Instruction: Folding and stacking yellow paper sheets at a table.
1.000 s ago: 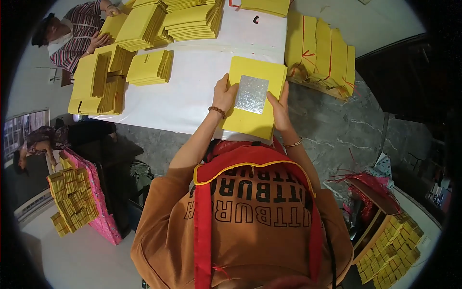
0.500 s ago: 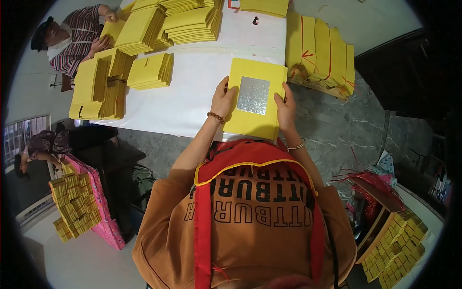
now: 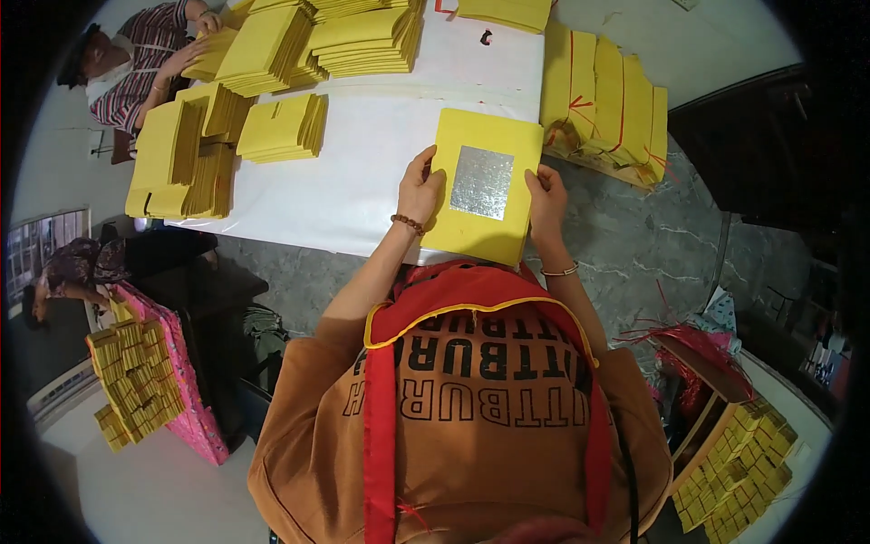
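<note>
Between my hands is a flat sheaf of yellow joss paper [image 3: 464, 238] with a silver foil square in its middle, at the front right of the white-covered table [image 3: 362, 181]. My left hand [image 3: 420, 195] closes on its left edge, thumb on top. On the right edge, my right hand [image 3: 546, 201] pinches the paper between thumb and curled fingers. A small folded pile of yellow paper [image 3: 279, 127] lies further left. Taller yellow stacks [image 3: 168, 150] stand beyond it at the table's left end.
Several yellow stacks [image 3: 362, 41] fill the far side. Tied yellow bundles [image 3: 603, 104] stand off the table's right edge. A co-worker in a striped top [image 3: 145, 63] handles yellow paper at far left. Another person [image 3: 86, 267] is by a pink-covered surface [image 3: 186, 390] with small yellow bundles.
My right hand has shifted slightly down and outward along the paper's right edge, and the sheaf has moved slightly right. The striped-top co-worker's hands have moved over their paper.
</note>
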A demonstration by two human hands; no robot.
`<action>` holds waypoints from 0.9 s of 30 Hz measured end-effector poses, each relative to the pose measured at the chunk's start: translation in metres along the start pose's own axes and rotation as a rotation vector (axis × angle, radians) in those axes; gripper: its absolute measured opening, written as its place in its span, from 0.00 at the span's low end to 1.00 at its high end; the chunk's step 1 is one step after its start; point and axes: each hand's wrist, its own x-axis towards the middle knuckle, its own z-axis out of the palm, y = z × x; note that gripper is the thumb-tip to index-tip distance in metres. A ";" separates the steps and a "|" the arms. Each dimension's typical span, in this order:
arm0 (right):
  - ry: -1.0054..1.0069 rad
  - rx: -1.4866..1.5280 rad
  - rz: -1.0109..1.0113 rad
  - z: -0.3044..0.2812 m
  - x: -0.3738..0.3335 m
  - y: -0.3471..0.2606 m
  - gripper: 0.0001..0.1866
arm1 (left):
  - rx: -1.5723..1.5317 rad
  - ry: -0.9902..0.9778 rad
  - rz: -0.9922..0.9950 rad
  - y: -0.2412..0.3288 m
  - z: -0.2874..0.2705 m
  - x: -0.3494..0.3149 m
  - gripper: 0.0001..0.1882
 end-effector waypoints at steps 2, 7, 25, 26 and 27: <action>0.025 -0.076 0.078 -0.003 0.003 -0.002 0.11 | -0.006 0.037 -0.004 0.003 0.002 -0.005 0.24; 0.020 -0.228 -0.024 -0.010 0.010 0.004 0.11 | 0.129 0.063 -0.022 0.010 0.003 -0.012 0.23; -0.020 -0.408 -0.146 0.003 -0.006 0.008 0.28 | -0.078 -0.094 -0.315 0.018 0.006 0.019 0.23; -0.023 -0.442 -0.139 0.004 -0.006 0.007 0.29 | -0.037 -0.117 -0.304 0.018 0.006 0.020 0.24; -0.020 -0.441 -0.142 0.004 -0.005 0.008 0.29 | 0.003 -0.140 -0.292 0.017 0.006 0.021 0.24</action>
